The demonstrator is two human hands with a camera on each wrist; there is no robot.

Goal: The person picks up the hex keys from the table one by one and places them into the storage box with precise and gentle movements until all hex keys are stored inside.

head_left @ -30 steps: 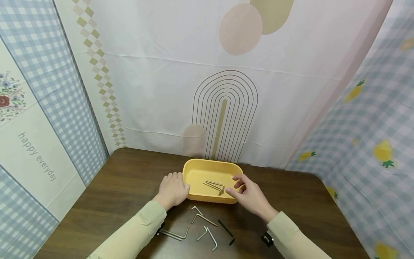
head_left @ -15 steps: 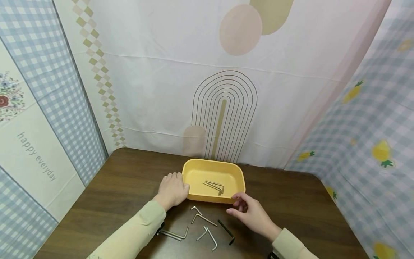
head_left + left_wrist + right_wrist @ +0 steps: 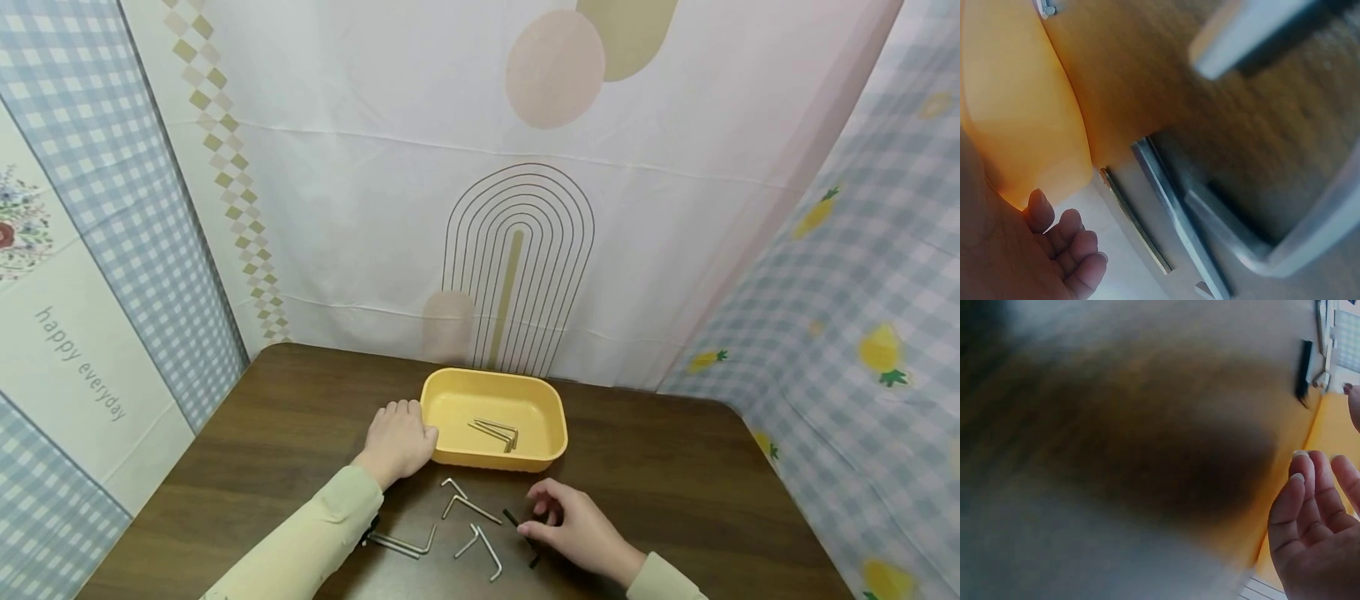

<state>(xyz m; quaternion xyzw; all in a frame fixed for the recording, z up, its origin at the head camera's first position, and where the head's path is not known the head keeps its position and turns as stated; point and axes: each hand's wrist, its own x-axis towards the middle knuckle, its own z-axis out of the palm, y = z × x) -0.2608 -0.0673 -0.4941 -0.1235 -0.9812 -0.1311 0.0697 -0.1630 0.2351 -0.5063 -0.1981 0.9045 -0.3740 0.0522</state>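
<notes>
My left hand point(image 3: 396, 442) rests against the left end of a yellow tray point(image 3: 555, 446); in the left wrist view its fingers point(image 3: 1084, 245) are loosely bent beside the tray wall. Inside the tray lie several brass-coloured hex keys point(image 3: 495, 431). My right hand point(image 3: 581, 529) hovers at a black hex key point(image 3: 511, 517) in front of the tray, thumb and fingers apart, partly hiding it. The right wrist view shows the fingers point(image 3: 1285, 519) relaxed, with nothing held. More L-shaped hex keys lie loose: a brass one point(image 3: 480, 510) and a silver one point(image 3: 489, 552) among them.
A small hex key point(image 3: 453, 486) lies just before the tray, and a pair point(image 3: 401, 546) lies by my left forearm. The brown wooden table point(image 3: 300, 400) backs onto a printed white cloth point(image 3: 360, 225). Checked cloth point(image 3: 862, 275) hangs at the right.
My right hand has drawn back from over the tray's right end, down towards the front, to the black hex key. The left hand and the hex keys have stayed put.
</notes>
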